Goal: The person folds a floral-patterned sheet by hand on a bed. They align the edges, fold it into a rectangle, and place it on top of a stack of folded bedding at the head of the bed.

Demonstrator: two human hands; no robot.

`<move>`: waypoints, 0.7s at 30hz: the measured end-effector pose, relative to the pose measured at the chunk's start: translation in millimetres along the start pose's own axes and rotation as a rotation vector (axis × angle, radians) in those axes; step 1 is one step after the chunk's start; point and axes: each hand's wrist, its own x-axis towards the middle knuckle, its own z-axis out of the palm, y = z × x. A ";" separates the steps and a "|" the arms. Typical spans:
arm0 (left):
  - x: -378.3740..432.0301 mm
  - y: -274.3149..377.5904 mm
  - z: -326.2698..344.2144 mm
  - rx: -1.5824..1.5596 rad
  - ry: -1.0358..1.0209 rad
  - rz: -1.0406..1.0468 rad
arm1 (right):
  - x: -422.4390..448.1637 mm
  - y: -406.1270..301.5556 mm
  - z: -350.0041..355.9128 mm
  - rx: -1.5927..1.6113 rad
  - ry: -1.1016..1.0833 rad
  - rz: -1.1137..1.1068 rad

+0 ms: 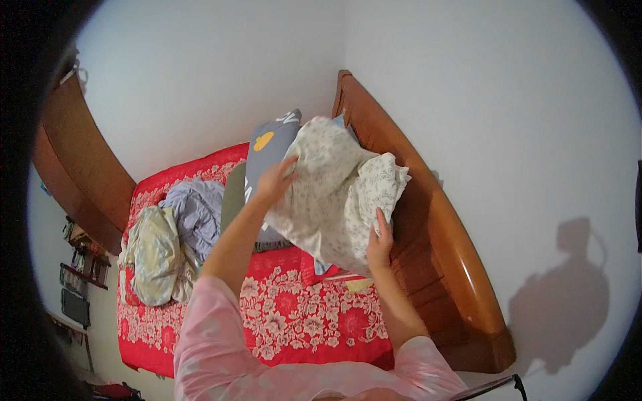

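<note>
A white pillow (321, 195) in a small grey floral print lies slanted in front of me, near the headboard. My left hand (275, 181) is at its left edge, fingers spread against the fabric. Against its lower right side is my right hand (380, 245), with a finger pointing up along the cloth. Whether either hand grips the pillow or only presses on it is unclear. The pillow's right part is bunched in folds. Behind it, partly covered, is a grey pillow (273, 143) with a yellow patch and white lettering.
A red floral bedspread (296, 321) covers the bed. Crumpled lavender fabric (198, 210) and pale yellow patterned fabric (150, 258) lie at the left. The wooden headboard (451, 240) runs along the right by the wall. A wooden cabinet (83, 165) stands beyond the bed's left end.
</note>
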 end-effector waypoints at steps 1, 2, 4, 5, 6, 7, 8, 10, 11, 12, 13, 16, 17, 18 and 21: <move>55.9 24.4 -23.6 0.146 0.019 0.017 | 51.1 2.2 7.7 0.069 0.002 -0.032; 74.4 32.0 -23.3 0.144 0.010 0.039 | 48.0 5.3 18.7 0.077 0.019 0.035; 101.2 48.5 -21.3 0.404 0.326 0.197 | 48.5 1.5 39.5 0.209 0.023 0.162; 110.5 57.8 -11.6 0.404 0.333 0.210 | 59.3 20.9 54.0 0.228 -0.004 0.168; 111.5 55.8 6.6 0.414 0.419 0.144 | 58.5 26.3 69.7 0.218 -0.022 0.285; 104.7 47.8 28.0 0.423 0.498 0.072 | 50.6 32.0 85.4 0.206 -0.046 0.410; 102.7 52.8 53.2 0.367 0.385 0.008 | 57.3 60.2 89.4 0.191 -0.048 0.408; 81.2 53.6 125.0 0.261 0.184 -0.102 | 54.1 132.8 90.4 0.217 -0.018 0.547; 54.0 35.7 152.7 0.225 0.087 -0.193 | 47.9 137.6 96.8 0.228 -0.030 0.555; 25.6 17.6 174.2 0.242 -0.062 -0.315 | 38.3 141.7 100.6 0.114 -0.073 0.517; 3.0 17.9 189.5 0.145 -0.218 -0.442 | 30.4 152.4 94.7 -0.020 -0.107 0.482; -47.8 -33.1 218.7 0.009 -0.348 -0.400 | 28.2 125.3 109.6 -0.055 -0.162 0.479; -59.7 -42.0 224.5 -0.073 -0.313 -0.326 | 28.9 119.7 108.6 -0.018 -0.196 0.577; -62.4 -38.2 229.7 -0.165 -0.270 -0.245 | 32.0 129.1 100.5 -0.020 -0.205 0.588; -70.0 -30.3 224.4 -0.248 -0.259 -0.213 | 32.8 139.2 82.2 -0.079 -0.256 0.508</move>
